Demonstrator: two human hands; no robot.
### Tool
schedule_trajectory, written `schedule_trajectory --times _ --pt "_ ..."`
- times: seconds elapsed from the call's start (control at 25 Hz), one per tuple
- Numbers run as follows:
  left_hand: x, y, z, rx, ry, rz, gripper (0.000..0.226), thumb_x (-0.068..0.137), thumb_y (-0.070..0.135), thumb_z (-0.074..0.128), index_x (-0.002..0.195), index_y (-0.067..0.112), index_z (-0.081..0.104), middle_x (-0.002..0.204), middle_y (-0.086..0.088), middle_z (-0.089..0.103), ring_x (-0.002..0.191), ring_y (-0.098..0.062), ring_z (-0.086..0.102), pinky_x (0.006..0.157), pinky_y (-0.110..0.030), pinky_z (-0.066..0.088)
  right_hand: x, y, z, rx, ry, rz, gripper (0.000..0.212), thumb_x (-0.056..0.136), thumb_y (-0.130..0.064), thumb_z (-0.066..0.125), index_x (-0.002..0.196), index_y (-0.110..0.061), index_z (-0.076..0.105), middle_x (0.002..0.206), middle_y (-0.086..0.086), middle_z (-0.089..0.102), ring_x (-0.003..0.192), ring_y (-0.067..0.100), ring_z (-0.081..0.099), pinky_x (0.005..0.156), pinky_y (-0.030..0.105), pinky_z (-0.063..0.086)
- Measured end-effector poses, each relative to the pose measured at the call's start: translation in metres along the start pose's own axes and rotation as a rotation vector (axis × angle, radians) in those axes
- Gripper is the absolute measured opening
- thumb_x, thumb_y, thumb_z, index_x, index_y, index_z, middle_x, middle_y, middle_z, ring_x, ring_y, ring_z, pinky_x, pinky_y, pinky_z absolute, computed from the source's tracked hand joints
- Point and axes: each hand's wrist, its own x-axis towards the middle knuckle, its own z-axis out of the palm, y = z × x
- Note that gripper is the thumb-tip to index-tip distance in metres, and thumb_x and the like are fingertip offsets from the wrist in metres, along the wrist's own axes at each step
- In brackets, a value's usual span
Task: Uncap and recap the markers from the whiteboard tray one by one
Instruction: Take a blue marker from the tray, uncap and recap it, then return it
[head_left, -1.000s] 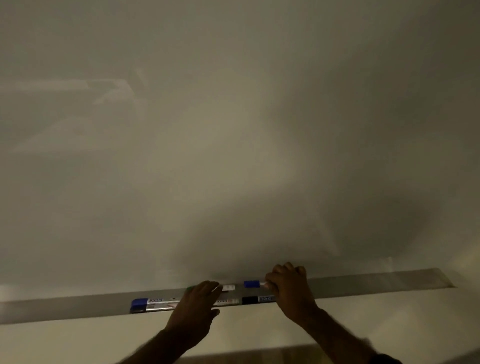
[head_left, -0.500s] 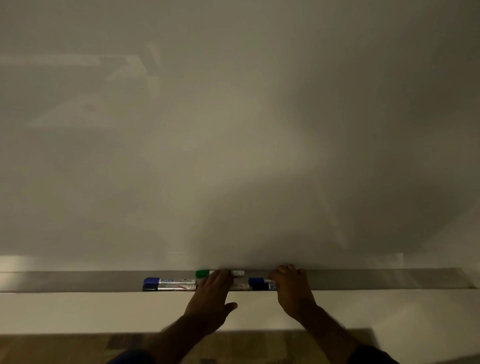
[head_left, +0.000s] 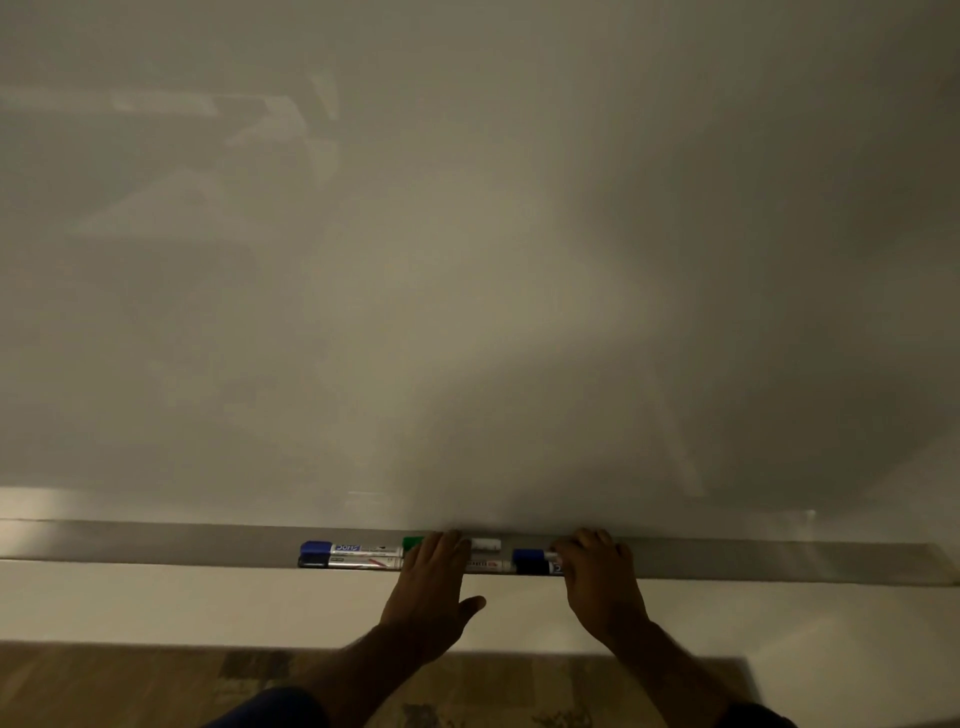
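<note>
Head view: every marker visible lies capped in the whiteboard tray (head_left: 156, 540). Left hand (head_left: 431, 587) rests flat, fingers spread, over the green-capped marker (head_left: 414, 542); right hand (head_left: 597, 577) curls onto the blue-capped marker (head_left: 530, 555), grip unclear. Progress indeterminate.

Greys, blues and one green under dim light

The whiteboard (head_left: 467, 260) was a plain, dull grey-white, and its tray (head_left: 156, 543) a flat silver-grey. At 9 o'clock lay a blue-capped marker (head_left: 350, 548) with a white printed barrel, over a dark-capped marker (head_left: 349, 562) in silver with red marks. A green cap (head_left: 413, 542) and a second blue cap (head_left: 527, 555) showed. The floor (head_left: 130, 686) was mottled brown wood grain.
</note>
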Motion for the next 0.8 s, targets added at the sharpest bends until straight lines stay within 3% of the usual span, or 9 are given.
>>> schedule_trajectory --times 0.2,0.36,0.56,0.8 --pt "-0.004 0.000 0.004 0.007 -0.022 0.004 0.075 0.083 0.058 0.049 0.143 0.020 0.024 0.148 0.001 0.032 0.136 -0.019 0.026 0.115 -0.036 0.018 0.002 -0.007 0.002 -0.001 -0.046 0.028 0.036 0.090 -0.016 0.050 0.123 -0.031 0.054 0.119 -0.001 0.055 0.113 0.023 0.045 0.093 0.038 0.036" --pt "-0.006 -0.001 0.003 0.008 -0.051 0.000 0.078 0.086 0.056 0.048 0.146 0.018 0.015 0.156 -0.001 0.022 0.143 -0.021 0.016 0.118 -0.038 0.011 0.005 -0.015 0.005 0.003 -0.066 0.024 0.041 0.088 -0.012 0.052 0.125 -0.030 0.052 0.121 0.000 0.053 0.115 0.023 0.043 0.094 0.037 0.036" --pt "-0.013 -0.003 0.001 0.016 -0.102 -0.011 0.082 0.089 0.054 0.046 0.147 0.018 0.002 0.160 -0.002 0.003 0.146 -0.022 0.000 0.117 -0.038 0.003 0.007 -0.021 0.005 0.037 -0.048 0.031 0.029 0.091 -0.018 0.055 0.118 -0.026 0.057 0.116 0.002 0.056 0.110 0.022 0.046 0.092 0.034 0.039" --pt "-0.014 -0.004 0.001 -0.011 -0.130 -0.006 0.084 0.089 0.052 0.047 0.147 0.018 -0.004 0.159 -0.002 -0.005 0.145 -0.021 -0.010 0.115 -0.037 -0.002 0.007 -0.023 0.001 0.124 0.008 0.082 0.019 0.096 -0.024 0.047 0.110 -0.022 0.060 0.114 0.002 0.058 0.104 0.019 0.049 0.089 0.030 0.043"
